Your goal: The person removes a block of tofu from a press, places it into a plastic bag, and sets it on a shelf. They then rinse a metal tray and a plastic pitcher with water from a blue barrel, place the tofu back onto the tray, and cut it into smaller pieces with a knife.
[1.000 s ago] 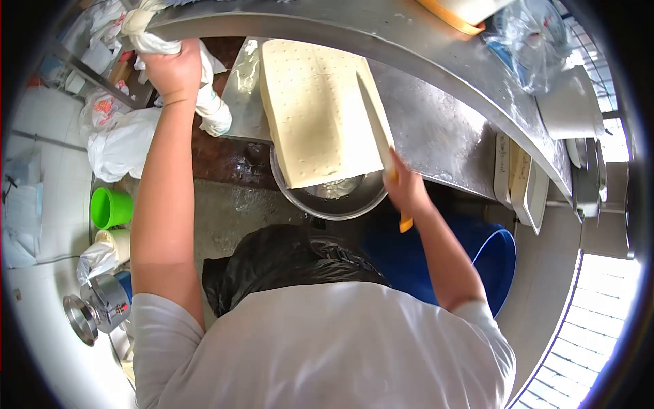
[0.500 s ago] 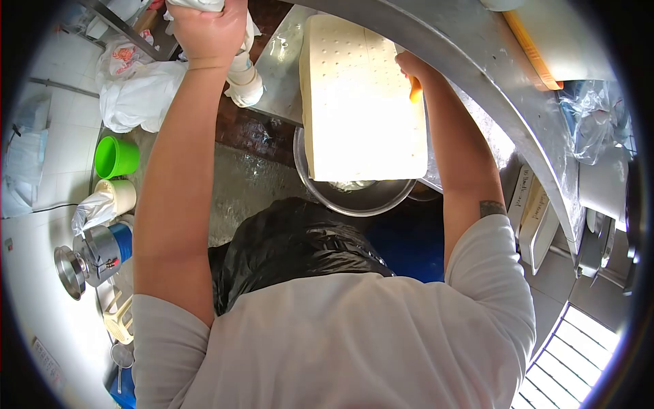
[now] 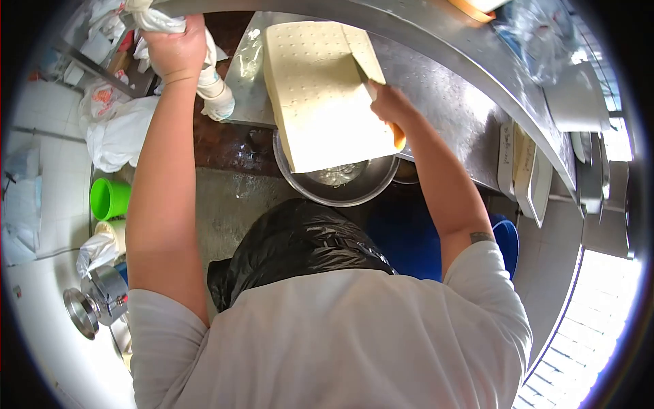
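A large pale slab of tofu (image 3: 310, 102) with rows of small dimples lies on the steel worktop (image 3: 246, 75). Its near end juts out over a metal bowl (image 3: 300, 184) with clear liquid in it. My right hand (image 3: 392, 108) is closed round the orange handle of a knife (image 3: 359, 68). The blade is over the slab's top near its right side, tip pointing away from me. Up at the left, my left hand (image 3: 176, 49) is closed on a bunched white cloth (image 3: 160, 22), away from the slab.
A steel shelf edge (image 3: 436, 42) curves across the top and right. Under the worktop is a blue barrel (image 3: 504, 238). White plastic bags (image 3: 122, 129), a green bucket (image 3: 109, 199) and a steel pot (image 3: 105, 293) are at the left. White trays (image 3: 533, 174) stand at the right.
The knife has come from the slab's right edge to over its top, and its blade now shows. The camera view has shifted a little. My left hand still grips the cloth.
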Action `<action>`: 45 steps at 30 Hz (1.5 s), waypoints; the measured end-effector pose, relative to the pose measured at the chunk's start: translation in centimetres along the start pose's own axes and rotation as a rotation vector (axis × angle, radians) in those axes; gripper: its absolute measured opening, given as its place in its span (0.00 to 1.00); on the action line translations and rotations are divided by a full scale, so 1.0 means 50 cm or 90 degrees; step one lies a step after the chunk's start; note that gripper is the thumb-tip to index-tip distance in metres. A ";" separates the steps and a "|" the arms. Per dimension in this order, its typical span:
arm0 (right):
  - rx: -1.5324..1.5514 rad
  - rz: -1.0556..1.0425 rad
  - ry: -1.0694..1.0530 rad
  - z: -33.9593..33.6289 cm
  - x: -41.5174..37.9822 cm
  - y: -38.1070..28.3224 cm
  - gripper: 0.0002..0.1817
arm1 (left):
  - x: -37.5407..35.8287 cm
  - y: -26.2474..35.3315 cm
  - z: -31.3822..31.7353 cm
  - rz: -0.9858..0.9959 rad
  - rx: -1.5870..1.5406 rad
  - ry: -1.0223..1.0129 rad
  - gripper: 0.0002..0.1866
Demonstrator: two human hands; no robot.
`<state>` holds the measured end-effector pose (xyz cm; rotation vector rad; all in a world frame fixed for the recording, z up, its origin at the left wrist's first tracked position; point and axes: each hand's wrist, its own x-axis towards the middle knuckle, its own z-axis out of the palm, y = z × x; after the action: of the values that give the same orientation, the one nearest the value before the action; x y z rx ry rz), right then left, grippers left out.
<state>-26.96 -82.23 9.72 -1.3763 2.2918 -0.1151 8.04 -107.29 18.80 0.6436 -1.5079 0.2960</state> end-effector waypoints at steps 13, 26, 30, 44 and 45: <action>-0.025 0.043 -0.074 0.164 -0.647 0.145 0.43 | 0.005 0.061 -0.026 -0.198 -0.101 -0.025 0.29; 0.297 -0.028 0.180 0.298 -0.810 0.230 0.40 | -0.056 -0.024 -0.004 -0.214 0.040 -0.065 0.35; 0.351 -0.086 0.261 0.276 -0.775 0.234 0.39 | -0.061 0.032 -0.027 -0.298 -0.039 -0.117 0.35; 0.291 0.043 0.226 0.216 -0.766 0.259 0.41 | -0.713 0.196 -0.177 -1.373 -0.471 -0.765 0.15; 0.292 0.053 0.231 0.203 -0.768 0.254 0.41 | -0.702 0.209 -0.175 -1.377 -0.451 -0.759 0.12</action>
<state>-17.91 -41.52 10.01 -1.0851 2.3924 -0.8686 7.02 -86.79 -12.74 1.5076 -0.8782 -2.4340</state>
